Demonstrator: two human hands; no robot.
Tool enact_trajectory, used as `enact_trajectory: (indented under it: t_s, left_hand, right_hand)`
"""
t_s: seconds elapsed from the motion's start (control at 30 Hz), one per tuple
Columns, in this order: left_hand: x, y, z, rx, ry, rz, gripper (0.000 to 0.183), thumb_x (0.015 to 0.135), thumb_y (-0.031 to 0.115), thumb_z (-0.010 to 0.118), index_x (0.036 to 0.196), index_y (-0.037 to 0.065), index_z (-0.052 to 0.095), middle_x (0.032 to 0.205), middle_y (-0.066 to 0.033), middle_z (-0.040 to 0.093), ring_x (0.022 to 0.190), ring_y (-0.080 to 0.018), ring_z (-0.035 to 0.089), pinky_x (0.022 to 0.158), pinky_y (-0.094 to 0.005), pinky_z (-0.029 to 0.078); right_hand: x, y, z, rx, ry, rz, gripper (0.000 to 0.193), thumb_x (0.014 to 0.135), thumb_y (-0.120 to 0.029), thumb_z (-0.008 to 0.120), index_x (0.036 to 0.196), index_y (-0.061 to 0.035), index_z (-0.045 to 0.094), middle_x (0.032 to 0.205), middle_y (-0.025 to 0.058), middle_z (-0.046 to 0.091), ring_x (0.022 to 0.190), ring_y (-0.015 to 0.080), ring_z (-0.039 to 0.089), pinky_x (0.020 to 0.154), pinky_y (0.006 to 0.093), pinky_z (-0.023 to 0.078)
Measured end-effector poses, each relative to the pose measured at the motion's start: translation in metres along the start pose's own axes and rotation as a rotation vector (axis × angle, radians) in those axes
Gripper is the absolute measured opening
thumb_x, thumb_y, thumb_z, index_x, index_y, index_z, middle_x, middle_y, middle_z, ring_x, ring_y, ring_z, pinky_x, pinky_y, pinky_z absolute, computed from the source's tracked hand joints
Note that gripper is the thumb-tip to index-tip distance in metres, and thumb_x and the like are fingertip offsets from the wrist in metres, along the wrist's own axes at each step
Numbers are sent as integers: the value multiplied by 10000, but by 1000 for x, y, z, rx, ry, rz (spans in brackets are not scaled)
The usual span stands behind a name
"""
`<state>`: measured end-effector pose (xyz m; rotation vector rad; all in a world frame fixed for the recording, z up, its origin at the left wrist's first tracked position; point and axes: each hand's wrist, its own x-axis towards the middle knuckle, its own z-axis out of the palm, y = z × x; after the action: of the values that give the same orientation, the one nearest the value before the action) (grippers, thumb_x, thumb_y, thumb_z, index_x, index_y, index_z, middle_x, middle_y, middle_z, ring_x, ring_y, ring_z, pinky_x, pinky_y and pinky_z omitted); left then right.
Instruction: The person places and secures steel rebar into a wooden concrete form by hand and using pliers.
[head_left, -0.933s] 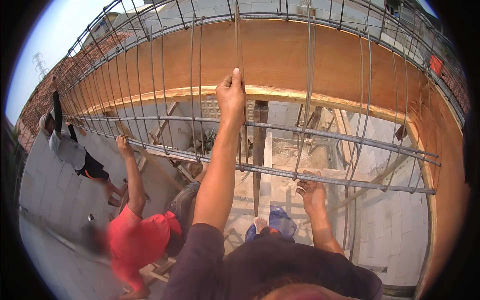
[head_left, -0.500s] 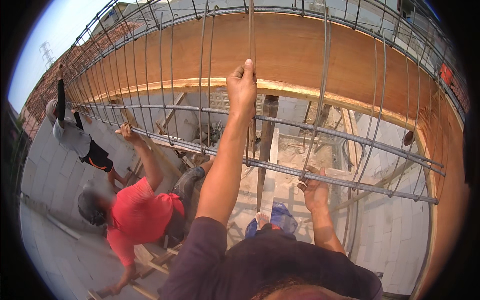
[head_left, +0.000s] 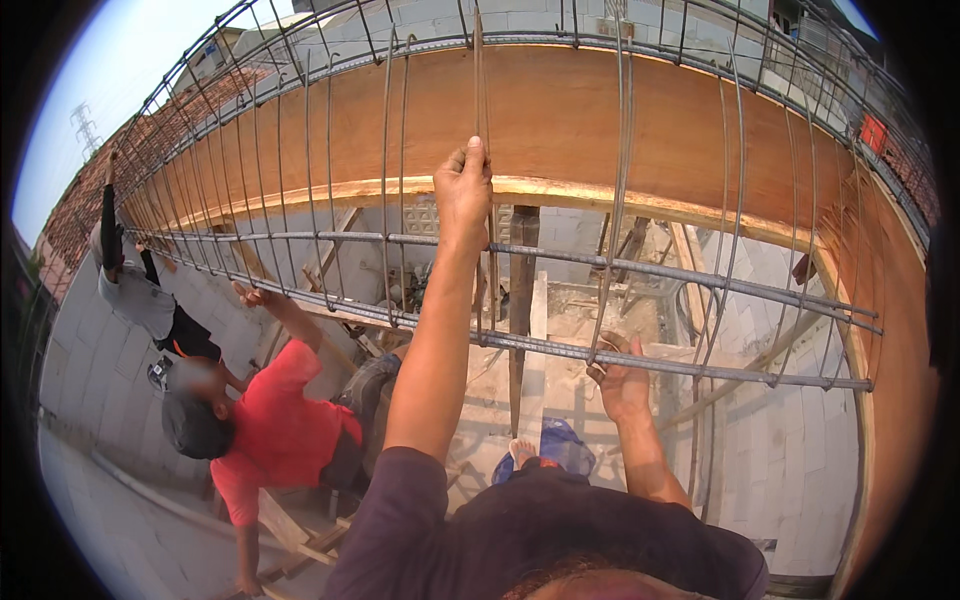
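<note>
A long cage of steel rebar with thin wire stirrups spans the view in front of me. My left hand (head_left: 463, 190) is raised and closed around an upright steel stirrup (head_left: 479, 90), thumb pointing up. Lower and to the right, my right hand (head_left: 622, 384) has its fingers curled at the bottom of another stirrup (head_left: 618, 190), just under the lower rebar (head_left: 690, 366); the thumb stands apart. The upper rebar (head_left: 720, 281) of the near pair passes behind my left wrist. Behind the cage runs a brown plywood form board (head_left: 560, 120).
A co-worker in a red shirt (head_left: 290, 415) is below left, one hand near the lower bar. Another person in grey (head_left: 140, 295) reaches up at far left. Timber props (head_left: 523, 290) stand below the form, beside block walls (head_left: 790, 450). A blue sheet (head_left: 565, 445) lies by my foot.
The view has shifted slightly, moving the cage left in the picture. Both my hands keep their places on the stirrups. The red-shirted co-worker has turned their head and lowered their raised hand a little.
</note>
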<state>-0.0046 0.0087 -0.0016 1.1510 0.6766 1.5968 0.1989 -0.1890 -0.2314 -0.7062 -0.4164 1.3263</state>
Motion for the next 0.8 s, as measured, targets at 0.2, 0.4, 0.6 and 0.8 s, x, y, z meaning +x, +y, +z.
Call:
enact_trajectory:
  t_s: [0.2,0.4,0.6,0.8]
  left_hand:
    - [8,8,4,60,-40,7,330,1035,359,564,892,63,597,635,60,444,483,-28,347,396,-220,257]
    - [23,17,12,96,-70,40,388,1044,383,539,781,98,541,616,64,411,500,-28,324,410,-229,234]
    - [14,13,23,91,45,207,356,1043,342,554,764,121,531,576,95,351,442,-6,263,380,-219,170]
    - [4,26,23,53,14,148,341,1046,326,549,793,99,540,588,92,348,448,-5,256,382,-216,159]
  right_hand:
    - [28,-20,9,37,-161,-55,581,1027,-564,405,1263,-61,574,1078,100,659,1015,229,625,863,395,522]
    - [87,-57,65,57,-450,-147,652,1030,-562,388,1426,-49,469,1194,136,636,1116,262,598,914,431,507]
    - [116,-93,124,167,-659,-237,636,1046,-508,408,1505,-69,386,1174,117,639,907,216,661,704,335,573]
    - [105,-109,136,467,-599,-172,513,1078,-323,417,1528,-86,351,796,9,504,563,75,488,399,185,413]
